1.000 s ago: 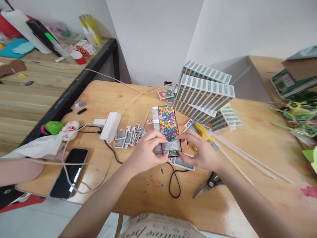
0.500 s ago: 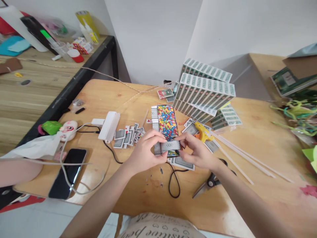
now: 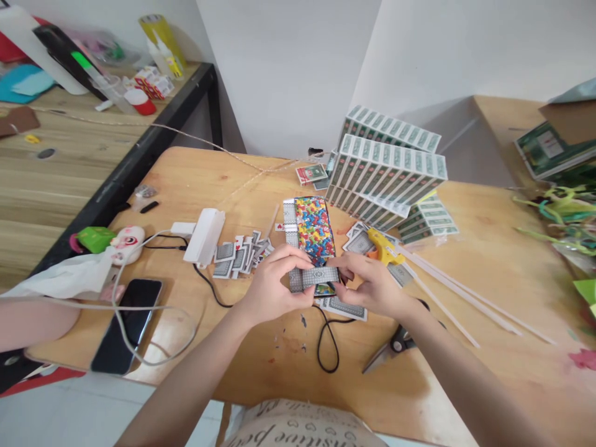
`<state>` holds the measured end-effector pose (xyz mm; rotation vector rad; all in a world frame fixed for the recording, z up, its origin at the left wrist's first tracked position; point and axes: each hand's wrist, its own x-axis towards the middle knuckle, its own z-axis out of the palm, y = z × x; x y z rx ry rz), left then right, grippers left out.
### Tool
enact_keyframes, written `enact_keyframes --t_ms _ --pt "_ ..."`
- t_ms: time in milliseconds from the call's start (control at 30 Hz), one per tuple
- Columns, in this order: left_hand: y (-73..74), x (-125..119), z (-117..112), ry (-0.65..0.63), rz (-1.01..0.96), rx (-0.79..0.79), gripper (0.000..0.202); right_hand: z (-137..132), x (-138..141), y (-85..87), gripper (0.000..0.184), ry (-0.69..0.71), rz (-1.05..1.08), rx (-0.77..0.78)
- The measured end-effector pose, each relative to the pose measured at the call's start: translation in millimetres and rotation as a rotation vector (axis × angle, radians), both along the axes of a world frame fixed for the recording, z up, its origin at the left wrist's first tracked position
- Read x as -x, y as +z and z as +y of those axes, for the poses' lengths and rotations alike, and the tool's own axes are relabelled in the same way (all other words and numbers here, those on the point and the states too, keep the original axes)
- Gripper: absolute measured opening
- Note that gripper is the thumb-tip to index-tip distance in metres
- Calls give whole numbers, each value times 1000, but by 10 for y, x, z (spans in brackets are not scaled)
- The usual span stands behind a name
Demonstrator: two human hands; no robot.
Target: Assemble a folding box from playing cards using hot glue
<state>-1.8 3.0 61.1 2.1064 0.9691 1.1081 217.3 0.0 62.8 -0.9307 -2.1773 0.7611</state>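
Observation:
A grey patterned playing-card strip (image 3: 320,275) lies across the lower part of a box-like piece with a bright multicoloured top (image 3: 314,226). My left hand (image 3: 282,279) pinches the strip's left end between thumb and fingers. At its right end, my right hand (image 3: 365,280) grips the strip with thumb and forefinger. More grey card pieces (image 3: 290,233) run along the left side of the colourful piece. Beneath my right hand lie whole playing cards (image 3: 345,308), back side up. My fingertips partly cover the strip's ends.
Cut card pieces (image 3: 239,254) lie left of my hands, beside a white power strip (image 3: 205,237). To the right are a yellow glue gun (image 3: 385,247), glue sticks (image 3: 465,292) and black-handled scissors (image 3: 395,341). Stacked card boxes (image 3: 386,171) stand behind; a phone (image 3: 127,326) lies front left.
My right hand's fingers have shifted slightly at the strip's right end. The left hand keeps its pinch, and the view has moved a little.

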Motion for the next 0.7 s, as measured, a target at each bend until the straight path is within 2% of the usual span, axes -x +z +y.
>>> enact_keyframes --t_ms 200,367,533,700 --pt "49 33 -24 25 88 18 25 -5 9 60 26 18 -71 -120" --pt "108 80 -31 64 224 -11 25 -33 -15 54 28 21 -48 -35" --pt "91 46 2 57 178 -92 24 -53 -43 16 28 -30 -29 25" --pt "95 49 45 14 150 -132 21 -45 -48 2 28 -20 -28 36"
